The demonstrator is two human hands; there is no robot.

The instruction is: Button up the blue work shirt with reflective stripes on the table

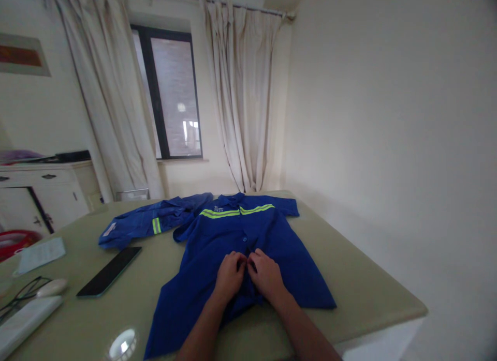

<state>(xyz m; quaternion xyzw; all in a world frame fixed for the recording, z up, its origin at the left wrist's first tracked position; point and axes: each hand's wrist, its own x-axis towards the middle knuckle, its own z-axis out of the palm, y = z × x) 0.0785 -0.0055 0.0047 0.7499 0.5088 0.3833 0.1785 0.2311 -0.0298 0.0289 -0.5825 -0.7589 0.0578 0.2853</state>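
Note:
A blue short-sleeved work shirt [279, 247] with yellow-green and silver reflective stripes lies front up on the table, its collar toward the window. Both hands meet at the front opening in its lower half. My left hand [231, 273] has its fingers curled and pinched on the shirt's front edge. Close beside it, my right hand [266, 272] pinches the other side of the opening, fingertips almost touching the left ones. A button [245, 240] shows just above the hands. What lies between the fingertips is too small to make out.
A folded blue garment [143, 224] with a reflective band lies left of the shirt. Nearer are a dark tablet [111, 272], a face mask [42, 255], glasses [25, 294], a white mouse [52, 287] and a white box-like object [29, 322]. The table's right edge [373, 270] runs near the wall.

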